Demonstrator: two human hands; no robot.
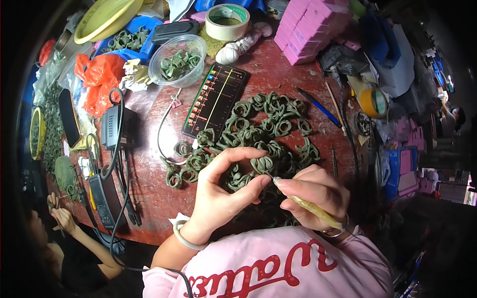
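Note:
Between thumb and forefinger of my left hand (218,181) is a dark green ring (262,165) with a grooved, curled top. My right hand (318,191) grips a thin pen-like tool (314,210) whose yellowish handle runs back past the palm. The tool's tip points toward the ring's lower edge; whether it touches cannot be made out. Beneath and beyond both hands, a loose pile of similar green rings (271,116) spreads over the worn red table (149,174).
A lit phone (214,101) lies beyond the pile, near a clear bowl (177,58) of green pieces. Stacked pink blocks (313,30), a tape roll (227,22) and a blue pen (320,108) stand farther off. Black cables (119,174) cross the left side, where another person's hands (62,216) show.

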